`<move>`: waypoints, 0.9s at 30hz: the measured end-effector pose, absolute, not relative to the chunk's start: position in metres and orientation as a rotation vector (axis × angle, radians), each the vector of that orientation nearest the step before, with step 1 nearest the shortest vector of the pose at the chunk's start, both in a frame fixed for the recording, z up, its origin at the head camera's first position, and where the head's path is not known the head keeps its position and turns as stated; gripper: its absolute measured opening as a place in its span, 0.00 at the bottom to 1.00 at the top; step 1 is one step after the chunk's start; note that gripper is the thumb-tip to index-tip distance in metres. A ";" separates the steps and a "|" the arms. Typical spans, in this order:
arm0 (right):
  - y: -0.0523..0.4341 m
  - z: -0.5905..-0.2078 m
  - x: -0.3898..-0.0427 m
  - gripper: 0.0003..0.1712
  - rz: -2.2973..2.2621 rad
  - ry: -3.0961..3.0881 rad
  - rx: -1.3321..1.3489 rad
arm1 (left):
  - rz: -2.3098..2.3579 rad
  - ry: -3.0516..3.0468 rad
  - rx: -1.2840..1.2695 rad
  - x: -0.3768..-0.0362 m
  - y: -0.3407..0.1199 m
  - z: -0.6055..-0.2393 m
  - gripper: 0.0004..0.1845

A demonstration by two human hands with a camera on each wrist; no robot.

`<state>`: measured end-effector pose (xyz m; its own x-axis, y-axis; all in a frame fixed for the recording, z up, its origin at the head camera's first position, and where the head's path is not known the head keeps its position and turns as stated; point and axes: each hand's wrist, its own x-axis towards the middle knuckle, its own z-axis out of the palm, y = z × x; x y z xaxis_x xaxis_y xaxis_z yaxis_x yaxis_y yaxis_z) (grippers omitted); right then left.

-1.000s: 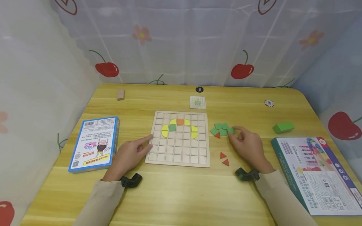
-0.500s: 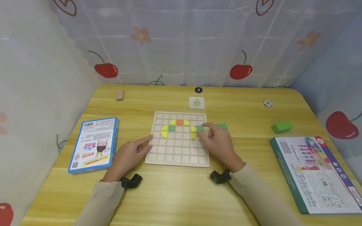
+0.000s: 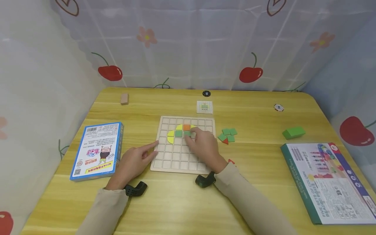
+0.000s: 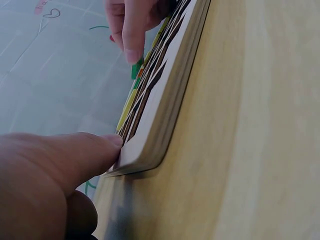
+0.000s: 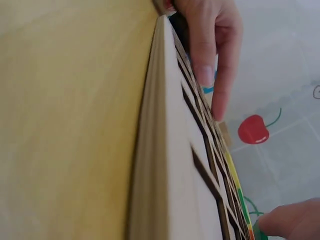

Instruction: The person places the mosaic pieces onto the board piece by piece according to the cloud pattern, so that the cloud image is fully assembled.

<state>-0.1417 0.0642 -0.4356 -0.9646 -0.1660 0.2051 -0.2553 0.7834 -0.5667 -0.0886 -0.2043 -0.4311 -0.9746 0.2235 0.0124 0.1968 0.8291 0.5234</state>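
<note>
A wooden grid board lies flat at the middle of the table. My left hand rests at its left edge, thumb and forefinger extended and touching the rim. Over the board, my right hand pinches a green square tile, just right of another green square set in the grid. In the left wrist view the held tile looks tilted at the board's surface. An orange square and yellow quarter-round pieces fill nearby cells. My right hand hides the yellow pieces on the right side.
Several green squares and a red triangle lie right of the board. A pattern card and a black chip sit behind it. A blue-edged box stands left, a larger box and a green block right.
My right hand has carried a green square leftward from the loose pile onto the board, beside the placed green square. My left hand has stayed at the board's left edge.
</note>
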 end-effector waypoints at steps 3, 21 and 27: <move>0.063 -0.439 -0.143 0.23 0.839 -2.815 0.382 | 0.840 2.968 0.361 -0.090 -0.204 -0.431 0.23; 0.070 -0.446 -0.141 0.14 1.009 -2.711 0.394 | 0.835 2.953 0.321 -0.090 -0.203 -0.433 0.23; 0.098 -0.426 -0.140 0.12 1.377 -2.664 0.421 | 0.829 2.958 0.305 -0.089 -0.202 -0.434 0.23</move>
<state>-0.1403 0.0984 -0.4257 -0.9551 -0.1927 0.2251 -0.2951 0.5491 -0.7819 -0.0892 -0.2024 -0.4336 -0.9790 0.2041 0.0010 0.1749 0.8364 0.5195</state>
